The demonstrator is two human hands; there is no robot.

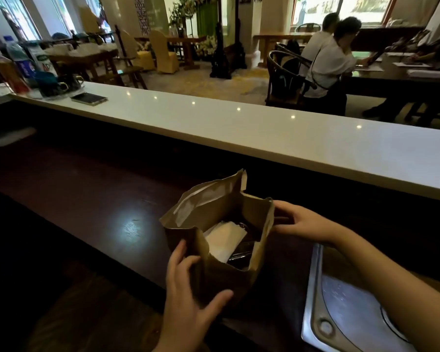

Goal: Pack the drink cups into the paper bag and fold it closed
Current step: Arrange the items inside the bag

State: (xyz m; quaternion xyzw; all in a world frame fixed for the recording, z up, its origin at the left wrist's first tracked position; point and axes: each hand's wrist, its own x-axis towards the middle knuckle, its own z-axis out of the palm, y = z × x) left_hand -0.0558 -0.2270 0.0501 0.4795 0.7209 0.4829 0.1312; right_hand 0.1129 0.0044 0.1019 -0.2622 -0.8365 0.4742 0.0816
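A brown paper bag (214,273) stands upright on the dark wooden counter, its top open and its far flap sticking up. Inside I see a white napkin (225,241) lying over a dark drink cup lid (240,255); the cups themselves are mostly hidden. My left hand (188,298) grips the bag's near left side, thumb on the front and fingers around the corner. My right hand (302,222) pinches the bag's right wall near the rim.
A metal sink (341,301) lies at the right, close to the bag. A raised white bar top (239,128) runs behind, holding a phone (89,98) and bottles (21,62) at the far left. People sit at tables beyond.
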